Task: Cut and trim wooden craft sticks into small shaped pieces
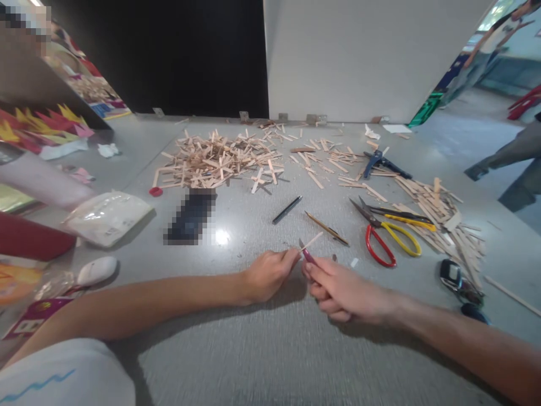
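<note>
Between the fingers of my left hand [269, 275] is a thin wooden stick [315, 241], its free end pointing up to the right. My right hand [340, 287] is wrapped round a small knife [307, 255] with a dark pink handle, and its blade meets the stick close to my left fingertips. Just beyond my hands lie a brown pencil-like tool [327, 228] and a black pen [287, 210]. Scissors [380, 234] with one red and one yellow handle rest to the right, beside a yellow-and-black cutter [406, 217].
A heap of wooden sticks [220, 158] covers the table's back, with more sticks [439, 208] at right near blue pliers [382, 164]. Keys [460, 285] lie right; a phone [192, 217], plastic bag [110, 217] and white mouse [97, 270] left. A panel [359, 62] stands behind. People are nearby.
</note>
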{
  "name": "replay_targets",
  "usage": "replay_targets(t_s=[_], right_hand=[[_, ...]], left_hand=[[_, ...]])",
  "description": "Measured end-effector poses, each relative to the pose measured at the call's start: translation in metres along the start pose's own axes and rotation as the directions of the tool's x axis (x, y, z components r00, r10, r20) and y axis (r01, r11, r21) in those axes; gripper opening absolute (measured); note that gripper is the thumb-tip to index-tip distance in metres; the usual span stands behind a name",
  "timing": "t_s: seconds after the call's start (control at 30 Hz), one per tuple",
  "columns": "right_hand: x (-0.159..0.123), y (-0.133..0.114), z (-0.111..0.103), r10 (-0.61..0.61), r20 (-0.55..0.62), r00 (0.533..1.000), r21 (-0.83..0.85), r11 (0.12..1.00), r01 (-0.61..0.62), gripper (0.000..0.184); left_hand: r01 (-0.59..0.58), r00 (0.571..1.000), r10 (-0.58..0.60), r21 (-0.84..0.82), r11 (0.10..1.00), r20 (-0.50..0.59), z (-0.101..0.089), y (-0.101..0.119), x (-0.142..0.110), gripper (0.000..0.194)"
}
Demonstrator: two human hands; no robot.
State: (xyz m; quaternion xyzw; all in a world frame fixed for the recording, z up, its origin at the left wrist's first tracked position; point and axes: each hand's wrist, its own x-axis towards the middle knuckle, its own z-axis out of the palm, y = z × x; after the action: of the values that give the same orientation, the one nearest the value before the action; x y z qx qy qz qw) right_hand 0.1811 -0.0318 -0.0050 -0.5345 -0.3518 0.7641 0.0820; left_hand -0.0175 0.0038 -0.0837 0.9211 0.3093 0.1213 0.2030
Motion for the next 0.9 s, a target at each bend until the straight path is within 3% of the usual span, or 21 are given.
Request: replay_targets(t_s=[0.1,0.27,0.43,0.6,0.73,0.8,0.83,0.9], right_hand=[[0.000,-0.005,-0.008,0.097,0.104,0.990,-0.018,0.995,-0.096,0.032],[0.006,0.003,0.006,-0.082,-0.078,0.994,0.095,0.992,0.089,0.026],[0.005,0.001,-0.004,0.048,0.094,0.994,0.015,0.999,-0.050,0.032],[0.007,0.006,-0.003,-0.097,-0.012,0.995,0.026,0.995,0.098,0.029],[-0.002,-0.003,-0.020,-0.196,-0.016,0.981,-0.221,0.957,0.188,0.031],[-0.005,-0.010,-0.031,-0.355,-0.058,0.933,-0.465,0.837,0.290,0.037],[-0.005,-0.012,-0.035,-0.432,-0.067,0.900,-0.580,0.750,0.317,0.039],[-0.004,-0.012,-0.037,-0.527,-0.057,0.848,-0.729,0.602,0.325,0.039]], left_hand=[[0.002,1.000,-0.003,-0.026,1.000,-0.018,0.000,0.000,0.001,0.019],[0.013,0.999,-0.016,-0.082,0.997,-0.035,-0.001,0.000,0.002,0.016],[0.044,0.997,-0.055,-0.178,0.983,-0.059,-0.002,0.000,0.000,0.013],[0.059,0.988,-0.099,-0.312,0.948,-0.114,0.002,0.000,0.004,0.012],[0.062,0.973,-0.153,-0.450,0.891,-0.170,-0.002,0.002,0.011,0.027],[0.046,0.969,-0.176,-0.569,0.821,-0.175,-0.006,0.002,0.016,0.020],[0.028,0.970,-0.182,-0.668,0.744,-0.163,-0.007,0.003,0.018,0.019],[0.007,0.978,-0.184,-0.873,0.488,-0.096,-0.010,0.005,0.021,0.045]])
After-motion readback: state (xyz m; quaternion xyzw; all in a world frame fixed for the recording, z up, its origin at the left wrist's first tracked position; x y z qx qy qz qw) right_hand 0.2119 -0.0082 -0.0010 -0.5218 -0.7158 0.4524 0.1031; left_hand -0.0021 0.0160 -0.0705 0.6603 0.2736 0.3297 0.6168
